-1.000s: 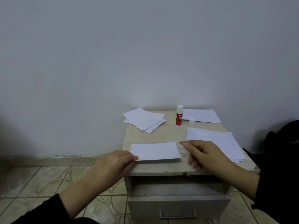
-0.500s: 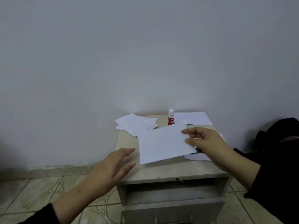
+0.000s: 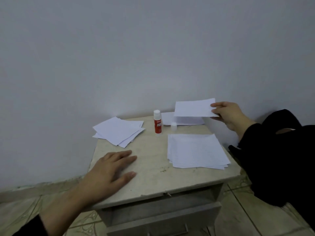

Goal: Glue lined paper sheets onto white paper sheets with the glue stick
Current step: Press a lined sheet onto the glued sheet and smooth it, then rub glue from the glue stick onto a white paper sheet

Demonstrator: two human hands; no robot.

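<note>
Nearest us, our left hand [image 3: 110,169] now lies flat with fingers spread on the pale, marbled nightstand top [image 3: 153,172], having let go of the sheet it steadied a second ago. Beyond it sit the thin lined stack [image 3: 196,150] and the fanned white sheets [image 3: 119,130]. The uncapped red glue stick [image 3: 157,122] stands upright beside its cap [image 3: 173,126]. Farthest, our right hand [image 3: 228,114] pinches the glued sheet [image 3: 194,108], carried over the back pile [image 3: 170,119]; we judge this pair finished.

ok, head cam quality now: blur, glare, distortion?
Head view: dim, flat light, no glare; soft shadow under the sheet pinched by the right hand. Left hand slightly soft. Glue stick label barely legible. Wide-angle bend at the table edges.
</note>
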